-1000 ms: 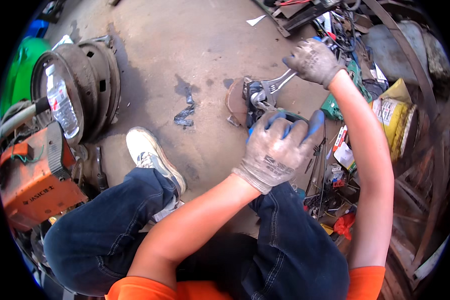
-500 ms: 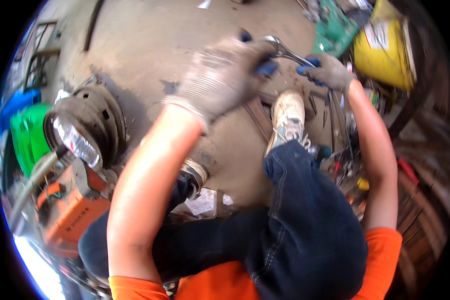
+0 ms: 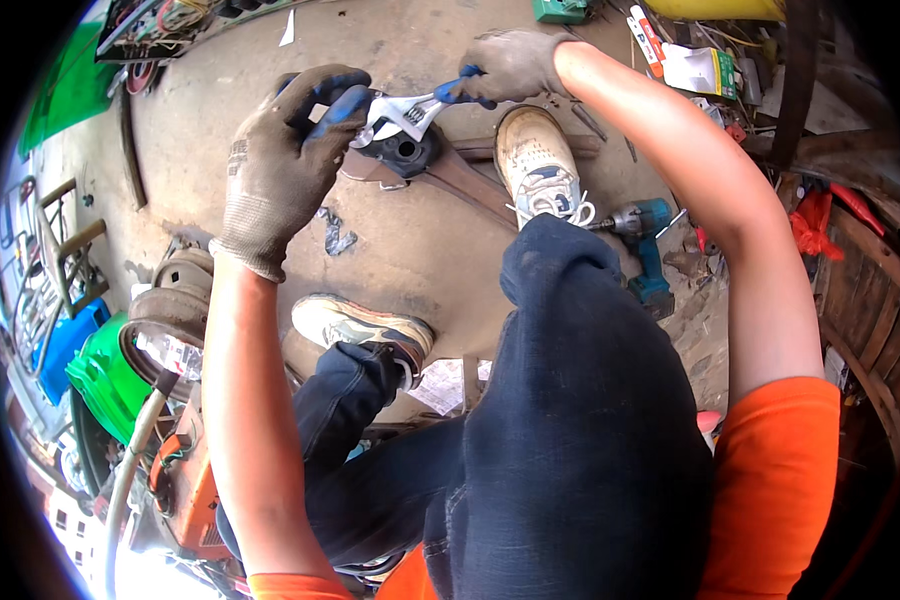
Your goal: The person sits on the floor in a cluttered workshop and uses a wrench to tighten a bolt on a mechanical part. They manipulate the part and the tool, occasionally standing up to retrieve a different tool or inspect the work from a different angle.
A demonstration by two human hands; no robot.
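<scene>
My right hand (image 3: 515,68), in a worn grey glove with blue fingers, is closed round the handle of a silver adjustable wrench (image 3: 410,112). The wrench head points left, toward my left hand (image 3: 288,165), gloved alike. The left thumb and fingers are curled together at the jaw end, by a shiny bit of metal; exactly what they pinch is hidden. Just under the wrench head, a dark metal piece with a round hole (image 3: 406,149) sits at the end of a flat brown bar (image 3: 470,185). The bar runs toward my shoe (image 3: 536,150).
A teal cordless drill (image 3: 646,250) lies right of my leg. On the left are a rusty wheel rim (image 3: 170,310), a green bucket (image 3: 110,375) and an orange machine (image 3: 192,500). Loose tools and a white box (image 3: 698,70) lie at the upper right.
The view has shifted. My left hand, blurred before, is now steady at the wrench jaws. The wrench has come left of my shoe, over the dark metal piece; my right hand still grips it.
</scene>
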